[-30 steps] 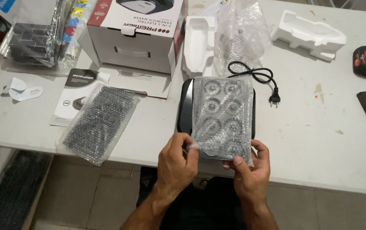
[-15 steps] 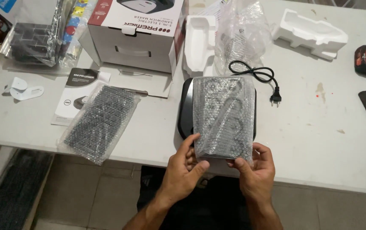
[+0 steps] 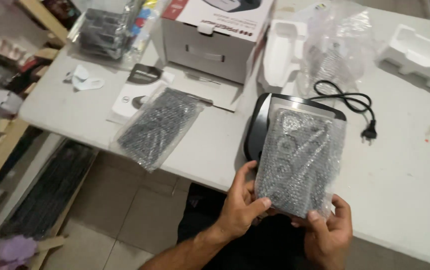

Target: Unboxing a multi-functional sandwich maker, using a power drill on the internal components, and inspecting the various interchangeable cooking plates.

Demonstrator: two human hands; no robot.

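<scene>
Bubble-wrap bag with a dark metal plate inside (image 3: 299,160) points to twelve o'clock; left hand (image 3: 240,205) and right hand (image 3: 327,232) grip its bottom.

Soft, even light fills the scene, bright on the white tabletop (image 3: 400,165) with only faint shadows. The bubble wrap (image 3: 300,160) glints slightly. Motion blur softens the whole frame.

Left hand (image 3: 242,202), right hand (image 3: 327,230) hold bubble-wrapped plate (image 3: 297,160) above black appliance (image 3: 257,122).
</scene>
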